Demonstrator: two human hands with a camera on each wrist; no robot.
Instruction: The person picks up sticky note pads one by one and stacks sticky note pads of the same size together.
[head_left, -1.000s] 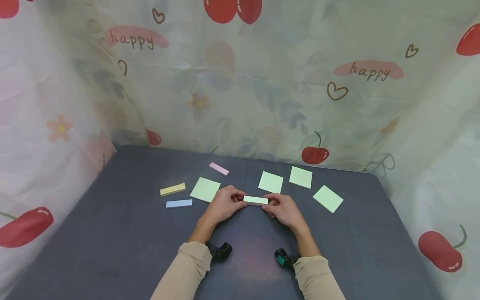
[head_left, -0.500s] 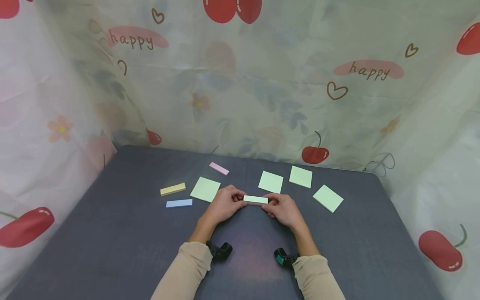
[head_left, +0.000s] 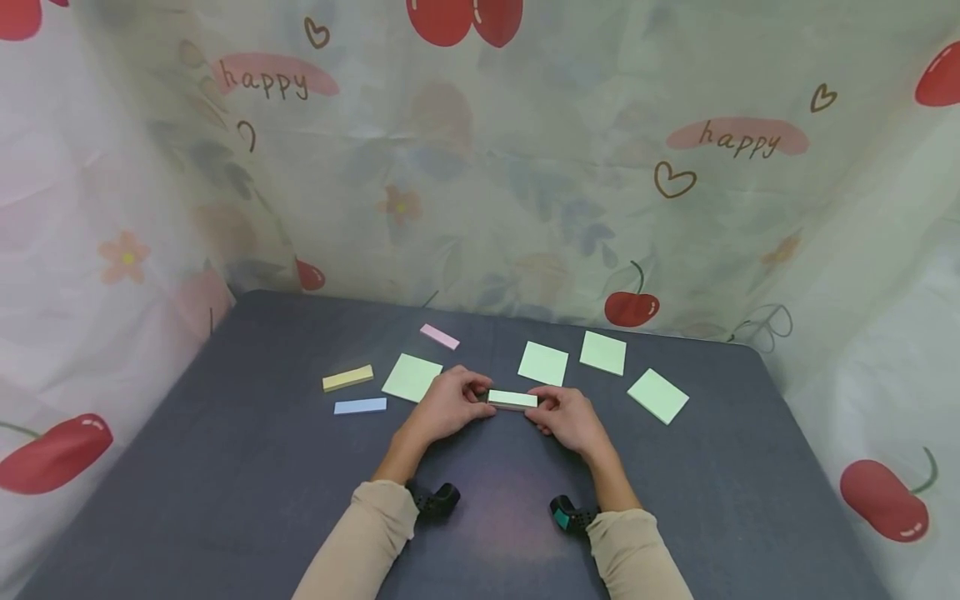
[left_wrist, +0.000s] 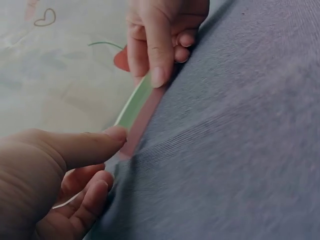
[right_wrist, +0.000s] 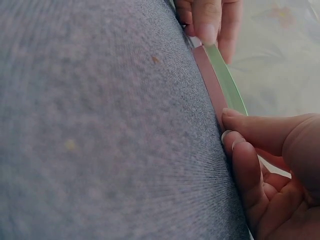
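In the head view, a narrow green sticky note pad [head_left: 513, 398] lies lengthwise between both hands at the middle of the table. Both wrist views show it resting on a pink sticky note pad [left_wrist: 142, 127] of similar length. My left hand [head_left: 448, 403] pinches the left end, thumb on the near side. At the right end, my right hand [head_left: 570, 418] pinches with its thumb [right_wrist: 252, 131] against the near side of the pads. The fingers behind the stack are partly hidden.
Left of the hands lie a yellow strip pad [head_left: 348, 378], a blue strip pad [head_left: 360, 406] and a square green pad [head_left: 411, 377], partly behind the left hand. A pink strip pad [head_left: 439, 337] lies farther back. Several square green pads [head_left: 657, 396] lie at right. A patterned curtain [head_left: 480, 183] surrounds the dark table [head_left: 225, 467].
My left forearm has shifted slightly to the left. Both hands keep holding the pad ends in nearly the same place, and the other pads stay put.
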